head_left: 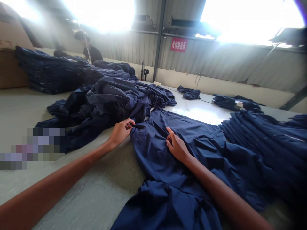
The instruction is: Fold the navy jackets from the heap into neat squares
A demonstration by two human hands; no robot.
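A navy blue garment (pixel 168 153) of thin, wrinkled cloth lies spread on the table in front of me. At its upper left edge my left hand (pixel 122 131) is closed in a pinch. A small dark pointed strip (pixel 139 126) sticks out from those fingertips over the cloth; whether it is a fold of the garment or a separate thing, I cannot tell. Over the middle of the garment is my right hand (pixel 176 145), its index finger stretched out and the others loosely bent, holding nothing. The garment's lower part hangs in folds toward me.
A loose heap of navy garments (pixel 115 99) lies beyond my left hand, with stacked garments (pixel 52 70) behind it. Another stack (pixel 268 137) is at right. Smaller bundles (pixel 189 92) lie farther back on the pale table (pixel 100 188). A person (pixel 92 51) is at far left.
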